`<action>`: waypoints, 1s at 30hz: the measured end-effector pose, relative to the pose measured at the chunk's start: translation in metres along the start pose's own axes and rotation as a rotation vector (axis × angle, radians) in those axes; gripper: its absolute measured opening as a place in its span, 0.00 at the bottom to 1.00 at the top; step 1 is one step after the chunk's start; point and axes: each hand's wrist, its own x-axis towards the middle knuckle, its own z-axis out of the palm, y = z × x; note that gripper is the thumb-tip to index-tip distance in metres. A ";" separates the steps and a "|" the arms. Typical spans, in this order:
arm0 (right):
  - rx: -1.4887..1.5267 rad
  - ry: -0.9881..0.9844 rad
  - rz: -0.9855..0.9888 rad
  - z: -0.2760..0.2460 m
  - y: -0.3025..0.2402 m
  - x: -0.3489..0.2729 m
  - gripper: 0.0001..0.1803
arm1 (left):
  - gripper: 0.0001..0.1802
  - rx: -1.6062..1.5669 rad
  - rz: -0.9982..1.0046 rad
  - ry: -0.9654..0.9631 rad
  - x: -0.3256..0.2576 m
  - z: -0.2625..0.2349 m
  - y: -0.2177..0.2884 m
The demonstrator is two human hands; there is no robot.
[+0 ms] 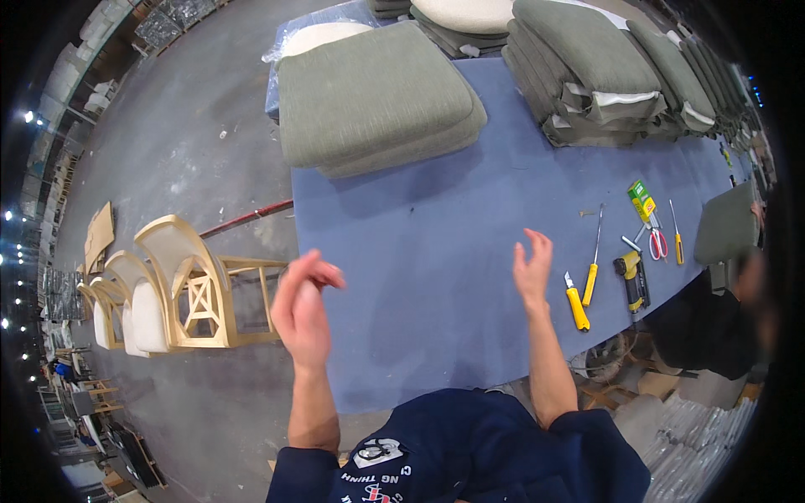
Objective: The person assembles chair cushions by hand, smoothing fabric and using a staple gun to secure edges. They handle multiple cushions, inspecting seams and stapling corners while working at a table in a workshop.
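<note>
My left hand point(305, 312) hovers over the left edge of the blue-covered table point(419, 277), fingers extended and slightly bent, holding nothing. My right hand point(533, 267) is raised above the table with its thumb and fingers apart, also holding nothing. Nearest to it lie a yellow utility knife point(577, 309) and a long screwdriver point(591, 283) with a yellow handle. Beyond these are a yellow and black staple gun point(632, 283), red-handled scissors point(658, 244), a second screwdriver point(678, 248) and a small green and yellow box point(642, 201). Ahead sit stacked green upholstered seat pads point(377, 96).
More green pad stacks point(587, 50) fill the table's far right. Wooden chairs point(197, 293) with pale upholstery stand on the floor at left. At the right, a person in dark clothing point(704, 327) is beside a green pad point(728, 222). Plastic-wrapped goods point(696, 444) lie lower right.
</note>
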 end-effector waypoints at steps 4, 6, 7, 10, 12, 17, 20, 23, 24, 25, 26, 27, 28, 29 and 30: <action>0.162 -0.144 0.027 0.056 -0.051 0.027 0.26 | 0.18 0.017 -0.508 0.417 -0.015 -0.102 -0.117; 0.232 -0.154 0.011 0.080 -0.069 0.065 0.28 | 0.17 0.158 -0.651 0.462 -0.021 -0.138 -0.155; 0.243 -0.126 -0.022 0.092 -0.078 0.092 0.30 | 0.18 0.227 -0.684 0.416 -0.015 -0.156 -0.177; 0.221 -0.016 -0.162 0.138 -0.088 0.191 0.35 | 0.20 0.314 -0.736 0.330 0.025 -0.184 -0.231; 0.226 0.051 -0.114 0.165 -0.097 0.251 0.34 | 0.24 0.219 -0.717 0.344 0.088 -0.178 -0.241; 0.237 0.071 -0.053 0.214 -0.100 0.310 0.34 | 0.33 -0.197 -0.529 0.406 0.225 -0.147 -0.291; 0.325 -0.039 0.032 0.203 -0.099 0.309 0.35 | 0.37 -0.116 -0.456 0.465 0.238 -0.109 -0.289; 0.348 -0.070 0.153 0.163 -0.107 0.308 0.37 | 0.37 -0.080 -0.456 0.359 0.245 -0.091 -0.240; 0.358 -0.015 0.106 0.145 -0.117 0.309 0.35 | 0.36 -0.037 -0.448 0.311 0.242 -0.090 -0.212; 0.354 -0.003 0.068 0.126 -0.129 0.306 0.35 | 0.36 0.010 -0.452 0.264 0.231 -0.088 -0.180; 0.353 0.007 0.028 0.107 -0.141 0.304 0.34 | 0.36 0.060 -0.452 0.221 0.217 -0.088 -0.144; 0.349 0.022 -0.017 0.086 -0.153 0.304 0.33 | 0.36 0.105 -0.449 0.179 0.206 -0.087 -0.113; 0.350 0.056 -0.102 0.061 -0.165 0.303 0.30 | 0.36 0.165 -0.467 0.118 0.197 -0.087 -0.081; 0.397 0.023 -0.172 0.034 -0.191 0.293 0.29 | 0.36 0.234 -0.483 0.066 0.187 -0.094 -0.045; 0.371 0.022 -0.211 0.001 -0.214 0.287 0.29 | 0.37 0.301 -0.482 0.009 0.181 -0.097 -0.009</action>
